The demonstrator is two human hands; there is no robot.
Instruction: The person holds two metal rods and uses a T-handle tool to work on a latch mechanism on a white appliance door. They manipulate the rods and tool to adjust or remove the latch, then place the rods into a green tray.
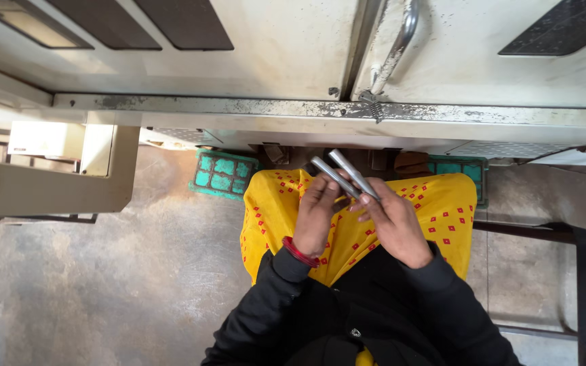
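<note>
Two metal rods lie side by side, slanting from far left to near right, held above a lap in yellow cloth with red squares. The left hand, a red bangle on its wrist, has its grip curled about the rods from the left; the right hand has its grip clenched on their near ends from the right. Just beyond stands a pale machine, its worn metal ledge and a curved handle close over the rods' far tips. Green crates sit under it on the concrete floor. A beige box stands far left.
</note>
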